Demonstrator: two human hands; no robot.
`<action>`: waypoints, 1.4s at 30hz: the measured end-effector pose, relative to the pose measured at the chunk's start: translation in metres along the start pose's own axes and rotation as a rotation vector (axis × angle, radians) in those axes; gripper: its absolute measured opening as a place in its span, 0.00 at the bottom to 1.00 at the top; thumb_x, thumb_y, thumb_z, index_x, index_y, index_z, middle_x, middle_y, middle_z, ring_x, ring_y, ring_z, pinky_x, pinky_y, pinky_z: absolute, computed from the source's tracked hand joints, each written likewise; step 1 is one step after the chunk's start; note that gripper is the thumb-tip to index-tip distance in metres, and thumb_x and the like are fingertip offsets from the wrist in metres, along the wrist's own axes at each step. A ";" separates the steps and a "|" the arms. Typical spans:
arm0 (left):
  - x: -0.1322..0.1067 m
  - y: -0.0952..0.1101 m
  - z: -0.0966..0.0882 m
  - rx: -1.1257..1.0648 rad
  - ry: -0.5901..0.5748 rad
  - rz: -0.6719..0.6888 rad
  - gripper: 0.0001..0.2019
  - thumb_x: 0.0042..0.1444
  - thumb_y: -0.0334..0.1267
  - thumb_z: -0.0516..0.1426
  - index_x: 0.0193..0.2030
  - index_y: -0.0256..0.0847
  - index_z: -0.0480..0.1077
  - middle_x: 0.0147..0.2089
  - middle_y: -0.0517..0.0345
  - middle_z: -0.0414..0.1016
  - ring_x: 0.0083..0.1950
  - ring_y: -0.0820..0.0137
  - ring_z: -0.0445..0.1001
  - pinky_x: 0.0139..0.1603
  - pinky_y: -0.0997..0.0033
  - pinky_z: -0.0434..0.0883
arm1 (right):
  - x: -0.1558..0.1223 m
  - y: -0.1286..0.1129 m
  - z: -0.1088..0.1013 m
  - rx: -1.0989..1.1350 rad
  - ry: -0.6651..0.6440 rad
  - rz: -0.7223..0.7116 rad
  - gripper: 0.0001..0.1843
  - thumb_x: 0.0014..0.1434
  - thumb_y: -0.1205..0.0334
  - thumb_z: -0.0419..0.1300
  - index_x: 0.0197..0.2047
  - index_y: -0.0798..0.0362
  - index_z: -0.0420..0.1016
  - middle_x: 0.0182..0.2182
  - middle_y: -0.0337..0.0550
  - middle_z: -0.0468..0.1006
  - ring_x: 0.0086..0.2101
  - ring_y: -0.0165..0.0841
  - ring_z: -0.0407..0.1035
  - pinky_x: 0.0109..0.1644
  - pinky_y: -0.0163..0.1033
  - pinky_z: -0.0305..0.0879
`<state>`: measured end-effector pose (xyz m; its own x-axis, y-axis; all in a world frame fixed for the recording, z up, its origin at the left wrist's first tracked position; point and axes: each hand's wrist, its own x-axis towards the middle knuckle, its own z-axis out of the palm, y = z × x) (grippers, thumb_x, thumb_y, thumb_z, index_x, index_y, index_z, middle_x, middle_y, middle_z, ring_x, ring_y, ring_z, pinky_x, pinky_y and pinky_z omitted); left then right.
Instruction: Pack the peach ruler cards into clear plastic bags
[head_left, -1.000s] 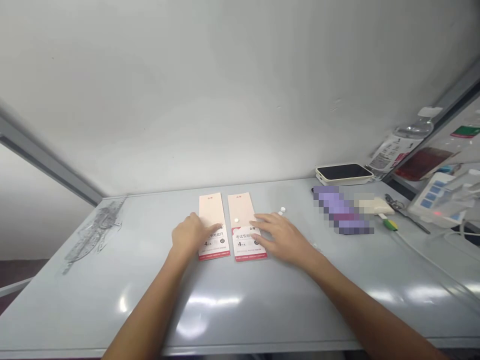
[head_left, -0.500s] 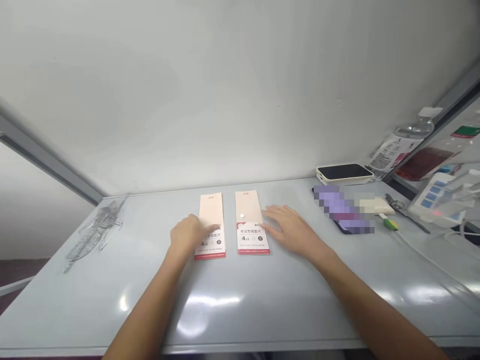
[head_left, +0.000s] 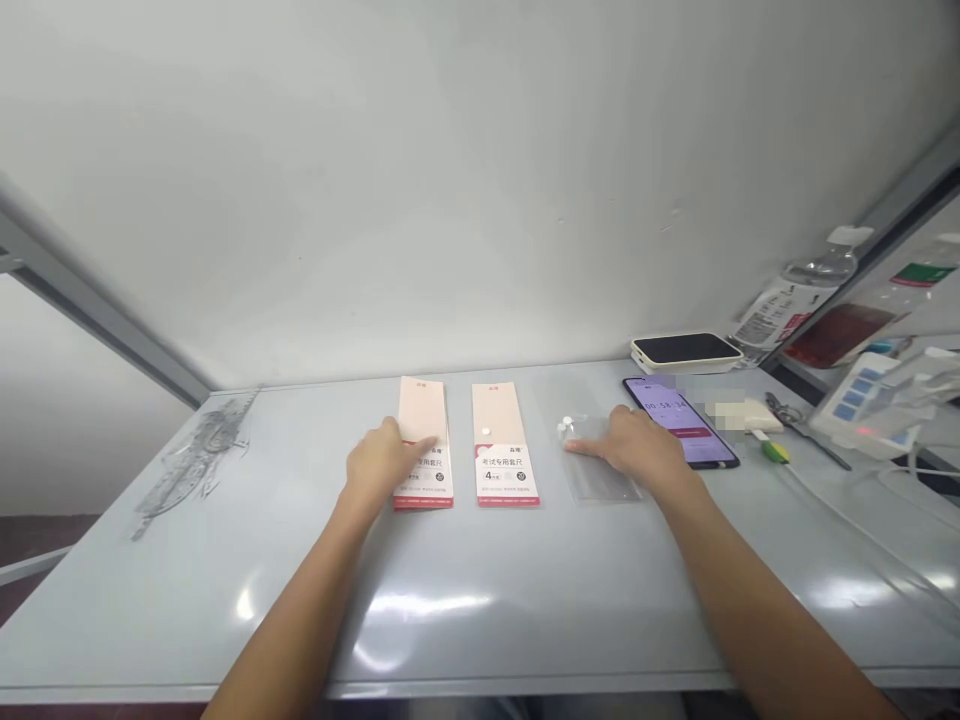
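Note:
Two pink-and-white paper packets of exam ruler sets lie side by side on the grey table (head_left: 225, 600). My left hand (head_left: 384, 465) rests on the left packet (head_left: 433, 480), its curled fingers gripping the packet's middle. The right packet (head_left: 504, 478) lies apart with a small white disc (head_left: 486, 431) on its upper part. My right hand (head_left: 634, 448) lies flat on a clear plastic sleeve (head_left: 592, 470), fingers together and pointing left. Tiny white discs (head_left: 566, 425) lie on the sleeve just past my fingertips.
A phone (head_left: 679, 425) showing a clock lies right of my right hand. Behind it stand a cream-edged dark device (head_left: 686, 350) and a plastic bottle (head_left: 806, 285). Scissors (head_left: 784, 415) and a white device with blue keys (head_left: 855, 405) lie further right. A sketch (head_left: 191, 465) marks the table's left side.
My right hand has moved right, from beside the right packet onto the clear sleeve. The phone now shows sharply. The left packet has shifted slightly under my left hand.

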<state>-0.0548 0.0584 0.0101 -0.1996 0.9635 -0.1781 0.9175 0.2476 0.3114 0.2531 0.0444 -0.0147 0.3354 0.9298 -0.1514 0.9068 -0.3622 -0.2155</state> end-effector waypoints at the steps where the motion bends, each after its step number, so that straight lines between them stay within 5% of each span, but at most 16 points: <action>1: 0.000 0.000 0.000 -0.032 0.002 0.009 0.22 0.44 0.61 0.52 0.31 0.42 0.60 0.33 0.49 0.74 0.32 0.60 0.73 0.26 0.67 0.61 | 0.001 0.001 -0.001 0.012 -0.016 0.010 0.39 0.40 0.32 0.56 0.43 0.59 0.66 0.39 0.58 0.71 0.39 0.48 0.69 0.32 0.45 0.62; 8: -0.004 0.004 -0.002 -0.521 0.016 0.153 0.19 0.48 0.55 0.53 0.37 0.41 0.66 0.36 0.52 0.76 0.32 0.65 0.74 0.26 0.71 0.66 | 0.010 0.009 0.000 0.203 0.023 -0.020 0.25 0.45 0.45 0.59 0.41 0.55 0.67 0.37 0.54 0.74 0.37 0.44 0.69 0.33 0.42 0.61; 14: -0.013 0.013 0.001 -0.875 0.078 0.274 0.22 0.50 0.54 0.54 0.45 0.41 0.67 0.39 0.53 0.76 0.36 0.64 0.75 0.34 0.68 0.70 | 0.002 0.003 -0.012 0.688 0.029 -0.159 0.16 0.50 0.47 0.56 0.29 0.52 0.68 0.20 0.37 0.66 0.20 0.29 0.60 0.23 0.36 0.55; 17: -0.019 0.019 0.007 -1.035 0.053 0.317 0.21 0.51 0.52 0.54 0.46 0.40 0.66 0.37 0.54 0.75 0.34 0.66 0.75 0.33 0.69 0.70 | -0.012 -0.009 -0.019 0.863 0.163 -0.241 0.16 0.52 0.49 0.56 0.35 0.53 0.71 0.20 0.35 0.64 0.20 0.27 0.57 0.24 0.35 0.56; 20: -0.025 0.024 0.013 -1.136 -0.020 0.378 0.17 0.53 0.50 0.53 0.42 0.39 0.65 0.35 0.56 0.74 0.32 0.69 0.73 0.30 0.72 0.69 | -0.028 -0.024 -0.018 0.925 0.184 -0.303 0.23 0.55 0.50 0.54 0.52 0.50 0.68 0.26 0.38 0.68 0.22 0.28 0.60 0.27 0.36 0.60; 28: -0.049 0.033 0.027 -1.160 -0.329 0.508 0.16 0.55 0.49 0.53 0.43 0.39 0.63 0.28 0.58 0.72 0.27 0.69 0.73 0.25 0.72 0.68 | -0.056 -0.051 0.004 1.021 0.064 -0.504 0.25 0.62 0.53 0.47 0.62 0.44 0.57 0.53 0.45 0.66 0.42 0.35 0.66 0.44 0.43 0.66; 32: -0.053 0.034 0.034 -1.071 -0.303 0.434 0.16 0.53 0.50 0.53 0.39 0.39 0.64 0.25 0.60 0.71 0.25 0.71 0.71 0.23 0.74 0.67 | -0.064 -0.055 0.005 1.029 0.017 -0.559 0.24 0.63 0.52 0.44 0.62 0.40 0.56 0.55 0.43 0.64 0.49 0.38 0.63 0.46 0.44 0.65; 37: -0.046 0.034 0.034 -1.050 -0.194 0.307 0.17 0.53 0.52 0.53 0.38 0.38 0.65 0.23 0.60 0.70 0.22 0.71 0.71 0.20 0.75 0.66 | -0.064 -0.051 0.008 1.103 -0.007 -0.569 0.23 0.62 0.51 0.47 0.60 0.41 0.60 0.53 0.43 0.68 0.45 0.37 0.66 0.43 0.44 0.66; 42: -0.041 0.033 0.031 -1.063 -0.176 0.337 0.18 0.54 0.52 0.52 0.41 0.38 0.64 0.25 0.58 0.72 0.25 0.70 0.73 0.22 0.74 0.68 | -0.062 -0.052 0.006 1.221 -0.142 -0.509 0.22 0.61 0.50 0.49 0.57 0.42 0.65 0.53 0.43 0.69 0.47 0.39 0.66 0.46 0.47 0.65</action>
<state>-0.0053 0.0240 -0.0014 0.1314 0.9906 -0.0377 0.1400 0.0191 0.9900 0.1830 0.0051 0.0000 -0.0677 0.9903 0.1217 0.0878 0.1274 -0.9880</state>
